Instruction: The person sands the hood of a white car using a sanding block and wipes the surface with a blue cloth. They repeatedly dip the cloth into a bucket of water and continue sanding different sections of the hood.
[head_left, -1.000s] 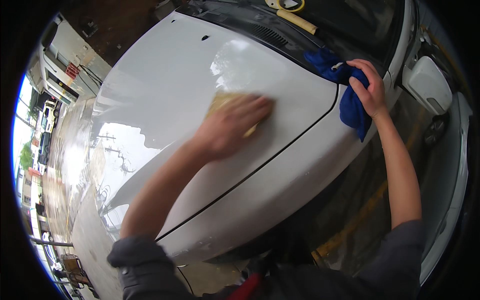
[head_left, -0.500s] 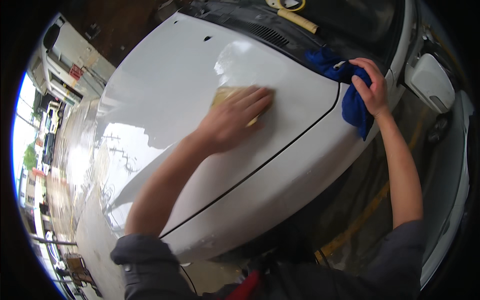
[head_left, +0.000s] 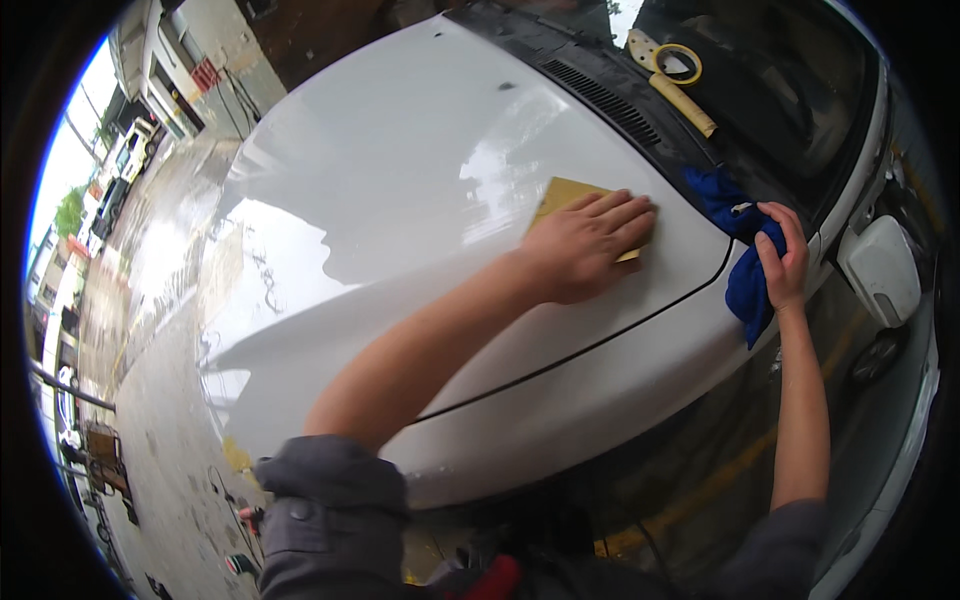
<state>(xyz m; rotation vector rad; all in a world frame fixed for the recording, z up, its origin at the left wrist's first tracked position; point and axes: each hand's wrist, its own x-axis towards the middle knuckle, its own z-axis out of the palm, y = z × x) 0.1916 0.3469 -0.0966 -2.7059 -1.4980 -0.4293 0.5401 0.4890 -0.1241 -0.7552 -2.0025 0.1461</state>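
My left hand lies over a yellow sheet of sandpaper and presses it against the white car hood, close to the hood's rear corner. Its fingers are laid together across the sheet, whose edges show beyond them. At the right, my right hand is closed on a crumpled blue cloth. That cloth drapes over the fender and the corner beside the windshield base. A small pale bit near the right fingertips is too small to make out.
A yellow tape roll and a tan rolled tube lie by the windshield. The black vent cowl borders the hood. A side mirror juts out at right, near another car. Parked vehicles stand at far left.
My left hand has slid the sandpaper over the hood toward the rear corner, nearer the blue cloth. The right hand keeps its place on the cloth. The whole view has shifted.
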